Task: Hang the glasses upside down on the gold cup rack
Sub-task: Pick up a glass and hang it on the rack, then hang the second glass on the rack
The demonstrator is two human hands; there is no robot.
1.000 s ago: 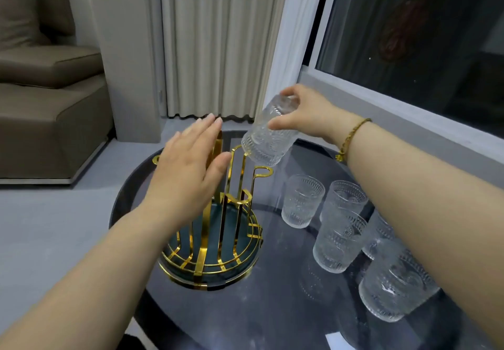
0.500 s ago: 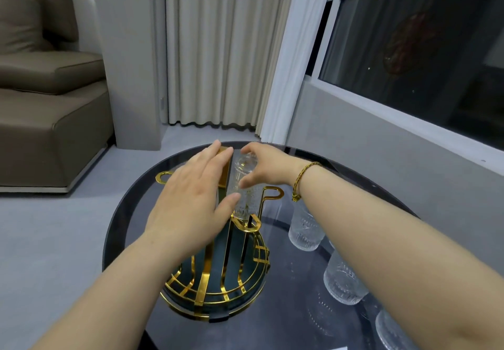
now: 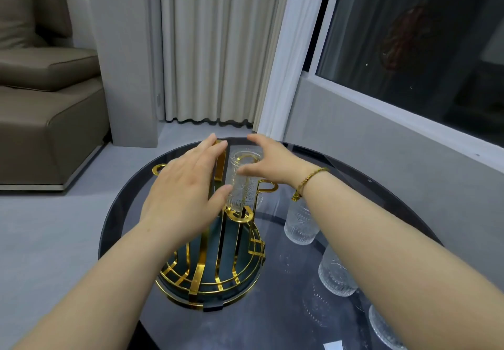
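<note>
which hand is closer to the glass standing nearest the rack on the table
Right. The right hand hangs above and behind that glass, its wrist just over it; the left hand is across the gold rack.

The left hand (image 3: 185,197) covers the upper left of the gold cup rack (image 3: 215,262). Right of the rack, the right forearm (image 3: 381,243) hides parts of three glasses; the nearest glass (image 3: 381,330) is cut by the bottom edge. Whether the right hand's fingers (image 3: 261,142) touch the hung glass (image 3: 242,183) is perhaps unclear.
</note>
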